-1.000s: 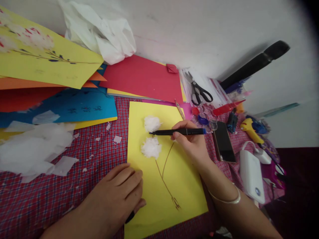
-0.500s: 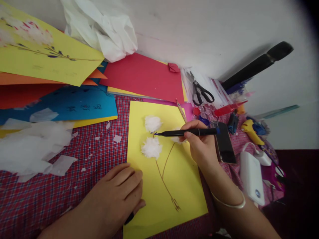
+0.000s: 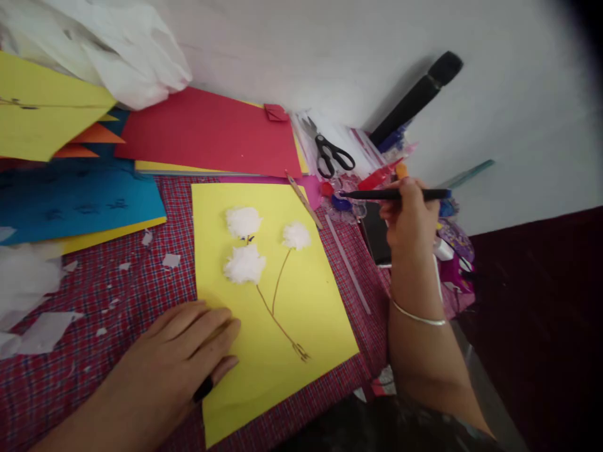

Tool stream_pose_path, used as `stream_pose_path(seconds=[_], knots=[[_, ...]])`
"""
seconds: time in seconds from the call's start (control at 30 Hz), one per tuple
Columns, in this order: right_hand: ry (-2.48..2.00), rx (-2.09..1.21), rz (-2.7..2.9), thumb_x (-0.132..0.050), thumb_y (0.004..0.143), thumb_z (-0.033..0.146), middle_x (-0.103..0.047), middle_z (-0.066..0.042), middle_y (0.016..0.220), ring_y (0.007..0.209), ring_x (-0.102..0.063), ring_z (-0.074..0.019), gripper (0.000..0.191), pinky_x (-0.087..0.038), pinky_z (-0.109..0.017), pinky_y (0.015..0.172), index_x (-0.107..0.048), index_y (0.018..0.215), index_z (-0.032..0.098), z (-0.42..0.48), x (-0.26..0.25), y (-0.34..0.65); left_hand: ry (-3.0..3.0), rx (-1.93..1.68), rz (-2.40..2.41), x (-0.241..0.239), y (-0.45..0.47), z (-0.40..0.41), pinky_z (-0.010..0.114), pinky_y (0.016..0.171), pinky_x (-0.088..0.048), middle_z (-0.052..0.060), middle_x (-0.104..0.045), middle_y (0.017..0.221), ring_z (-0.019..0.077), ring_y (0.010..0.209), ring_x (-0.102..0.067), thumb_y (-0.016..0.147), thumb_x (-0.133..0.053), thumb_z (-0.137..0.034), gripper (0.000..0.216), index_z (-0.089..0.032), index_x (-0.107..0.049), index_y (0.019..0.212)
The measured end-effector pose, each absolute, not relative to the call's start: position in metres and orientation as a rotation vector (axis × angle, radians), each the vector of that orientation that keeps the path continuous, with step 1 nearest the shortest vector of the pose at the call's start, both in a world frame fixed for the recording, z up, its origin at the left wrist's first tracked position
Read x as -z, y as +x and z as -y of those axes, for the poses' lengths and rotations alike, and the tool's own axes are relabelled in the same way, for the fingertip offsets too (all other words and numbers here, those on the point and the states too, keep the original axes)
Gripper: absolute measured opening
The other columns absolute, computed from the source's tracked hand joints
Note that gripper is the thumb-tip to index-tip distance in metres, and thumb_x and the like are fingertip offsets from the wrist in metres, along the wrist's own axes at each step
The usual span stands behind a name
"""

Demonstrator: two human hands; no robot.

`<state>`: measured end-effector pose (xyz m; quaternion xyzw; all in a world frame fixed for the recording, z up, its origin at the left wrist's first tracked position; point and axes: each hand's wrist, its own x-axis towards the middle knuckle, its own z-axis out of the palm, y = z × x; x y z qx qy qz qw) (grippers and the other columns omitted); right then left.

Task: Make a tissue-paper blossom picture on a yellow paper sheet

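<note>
— Where is the pen (image 3: 396,194)?

— The right hand (image 3: 409,216) grips it, held to the right of the yellow sheet (image 3: 301,295), above the small pots (image 3: 340,202) and the phone (image 3: 377,235), tip pointing left.

— And the left hand (image 3: 188,351)?

— Open and flat, pressing the sheet's near left corner. If that pressure slackens, I think the sheet could slide on the checked cloth (image 3: 141,289). A careless pass with the pen could snag the white tufts (image 3: 244,263) or streak the sheet, and a low wrist might tip the pots.
</note>
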<state>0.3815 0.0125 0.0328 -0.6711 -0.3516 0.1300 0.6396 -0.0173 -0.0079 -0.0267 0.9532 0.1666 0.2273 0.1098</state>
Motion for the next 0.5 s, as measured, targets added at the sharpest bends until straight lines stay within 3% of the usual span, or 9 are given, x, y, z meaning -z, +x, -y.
stream_pose_path(seconds=[0.17,0.5], knots=[[-1.669,-0.130,0.836,-0.070,0.082,0.042,-0.050,0.003,0.049,0.042,-0.044,-0.0102,0.029,-0.032,-0.025,0.040,-0.057,0.066,0.021,-0.021,-0.012,0.402,2.809,-0.661,-0.505,0.034,-0.021,0.008,0.036,0.091,-0.048,0.002,-0.073,0.108,0.0215,0.099,-0.063,0.103,-0.047,-0.038,0.026,-0.024,-0.067,0.114],[-1.664,-0.257,0.984,-0.068,0.083,0.046,-0.052,0.004,0.052,0.045,-0.047,-0.0109,0.029,-0.038,-0.027,0.045,-0.058,0.072,0.021,-0.027,0.002,0.393,2.839,-0.659,-0.480,0.023,-0.017,0.006,0.034,0.087,-0.050,0.000,-0.073,0.105,0.0191,0.095,-0.065,0.103,-0.046,-0.038,0.027,-0.025,-0.068,0.111]])
